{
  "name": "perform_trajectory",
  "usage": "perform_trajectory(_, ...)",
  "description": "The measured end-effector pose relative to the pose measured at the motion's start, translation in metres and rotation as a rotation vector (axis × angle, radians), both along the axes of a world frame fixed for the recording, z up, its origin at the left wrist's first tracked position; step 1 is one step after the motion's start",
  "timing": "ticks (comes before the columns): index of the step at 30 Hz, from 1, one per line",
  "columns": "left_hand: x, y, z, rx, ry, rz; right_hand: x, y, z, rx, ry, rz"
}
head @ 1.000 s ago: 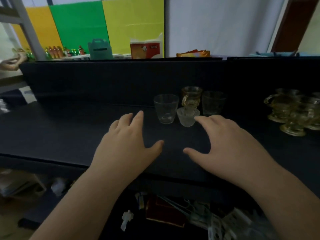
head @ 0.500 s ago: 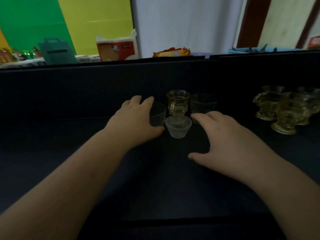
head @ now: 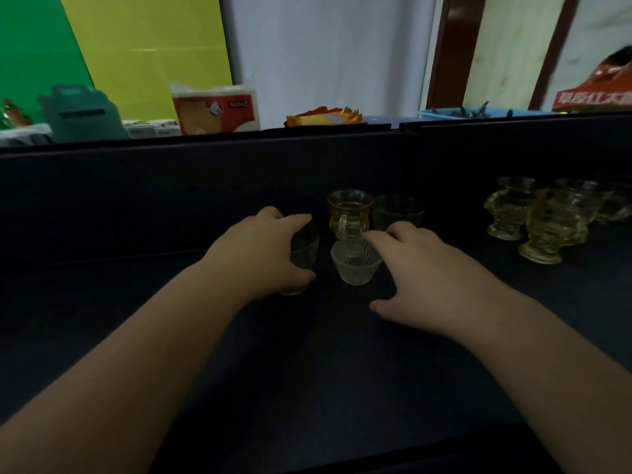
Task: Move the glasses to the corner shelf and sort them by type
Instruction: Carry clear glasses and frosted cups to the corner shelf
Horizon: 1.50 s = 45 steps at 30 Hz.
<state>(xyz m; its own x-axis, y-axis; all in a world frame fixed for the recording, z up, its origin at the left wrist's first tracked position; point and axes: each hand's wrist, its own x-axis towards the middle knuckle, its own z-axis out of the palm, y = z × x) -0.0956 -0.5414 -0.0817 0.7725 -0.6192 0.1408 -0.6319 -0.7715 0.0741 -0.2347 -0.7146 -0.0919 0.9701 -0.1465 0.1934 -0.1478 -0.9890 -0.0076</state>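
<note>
On the dark shelf surface [head: 102, 336] stand a clear tumbler [head: 305, 254], a small ribbed clear cup [head: 355, 266], an amber handled cup [head: 349, 213] and a dark clear tumbler [head: 396, 212]. My left hand [head: 263, 251] wraps around the clear tumbler, thumb at its base and fingers over its far side. My right hand [head: 420, 275] hovers spread just right of the ribbed cup, its fingertips at the cup's rim and holding nothing.
Several amber footed cups [head: 543, 220] cluster at the right. A dark back panel [head: 205, 186] rises behind the glasses. Beyond it sit a tissue pack [head: 215, 109], a teal box [head: 82, 112] and a snack bag [head: 325, 118].
My left hand has closed around the clear tumbler. My right hand moved forward to the ribbed cup's rim. The view shifted closer and to the right.
</note>
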Motion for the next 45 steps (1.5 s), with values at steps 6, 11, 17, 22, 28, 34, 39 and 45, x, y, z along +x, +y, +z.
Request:
perform_trajectory(6, -0.004, 0.026, 0.002, -0.056, -0.005, -0.038, 0.032, 0.007, -0.003, 0.043, 0.047, -0.037)
perform_trajectory(11, -0.01, 0.045, 0.006, -0.126, -0.049, -0.069, 0.05, 0.014, -0.009, 0.099, 0.055, -0.112)
perform_trajectory(17, -0.022, 0.058, 0.003, -0.199, -0.09, -0.112, 0.044, 0.022, -0.013, 0.184, 0.002, -0.153)
perform_trajectory(22, -0.042, 0.051, 0.004, -0.205, -0.108, -0.197, 0.006, 0.024, -0.01, 0.254, -0.094, -0.189)
perform_trajectory(28, -0.084, 0.024, 0.008, -0.225, -0.164, -0.321, -0.069, 0.002, -0.003, 0.245, -0.239, -0.257)
perform_trajectory(34, -0.141, -0.044, 0.001, -0.294, -0.125, -0.452, -0.165, -0.051, -0.008, 0.226, -0.301, -0.373)
perform_trajectory(39, -0.194, -0.121, -0.006, -0.316, -0.074, -0.535, -0.248, -0.113, -0.008, 0.2, -0.307, -0.473)
perform_trajectory(45, -0.266, -0.215, -0.01, -0.341, -0.07, -0.62, -0.339, -0.183, -0.016, 0.178, -0.28, -0.576)
